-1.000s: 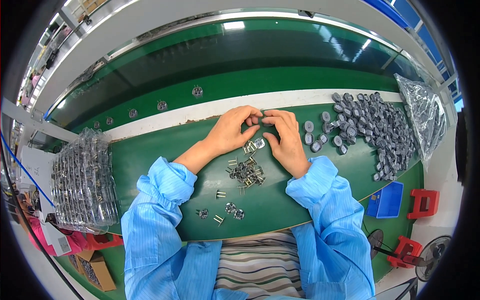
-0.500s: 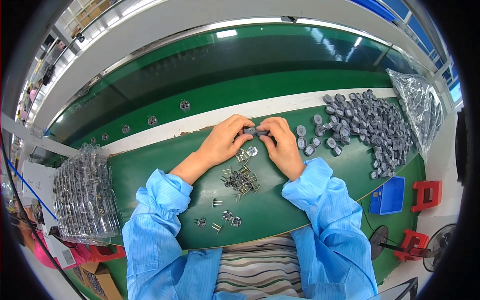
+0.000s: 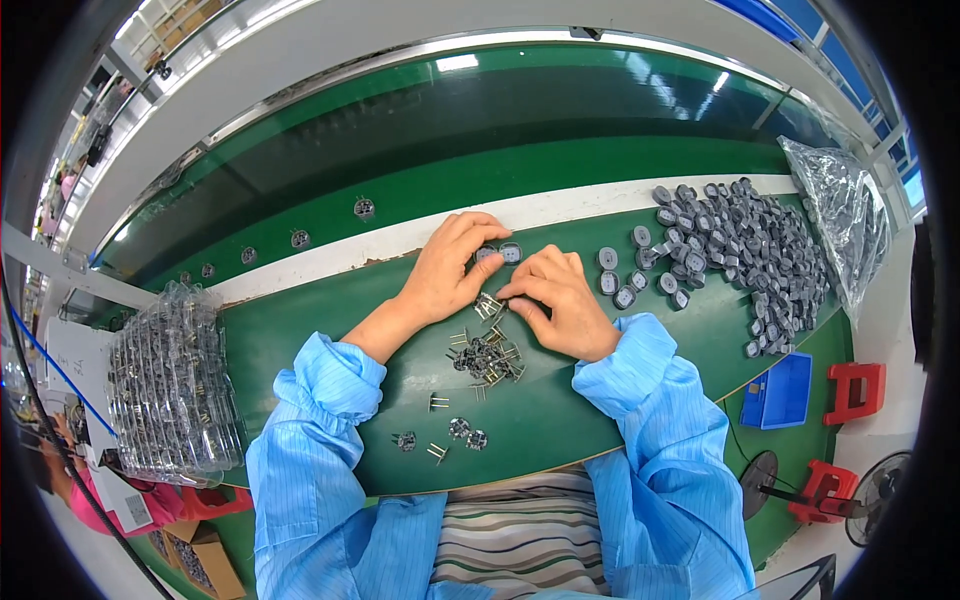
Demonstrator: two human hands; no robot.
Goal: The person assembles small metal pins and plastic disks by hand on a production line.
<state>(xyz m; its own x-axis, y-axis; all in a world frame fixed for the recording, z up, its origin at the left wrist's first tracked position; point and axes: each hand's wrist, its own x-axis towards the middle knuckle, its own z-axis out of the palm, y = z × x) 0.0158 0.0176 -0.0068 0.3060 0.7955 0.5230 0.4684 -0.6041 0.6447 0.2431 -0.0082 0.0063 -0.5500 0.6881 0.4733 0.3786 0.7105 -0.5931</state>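
My left hand curls its fingers over a grey plastic housing. A second grey housing lies against it on the right, its recessed face up. Just below, my right hand pinches thumb and forefinger at the top of the pile of metal pin parts; what sits between the fingertips is mostly hidden. Brass-coloured pins show beside those fingertips. Nearer to me lie a few round clear-and-black pieces and loose two-pin parts.
A large heap of grey housings spreads at the right, beside a clear plastic bag. Stacked clear trays stand at the left. Beyond the white ledge, a green belt carries several small pieces. A blue bin sits lower right.
My right hand has left the grey housings and moved down toward me to the pin parts. The housings now lie face up by my left fingers. Pieces on the belt have shifted slightly left.
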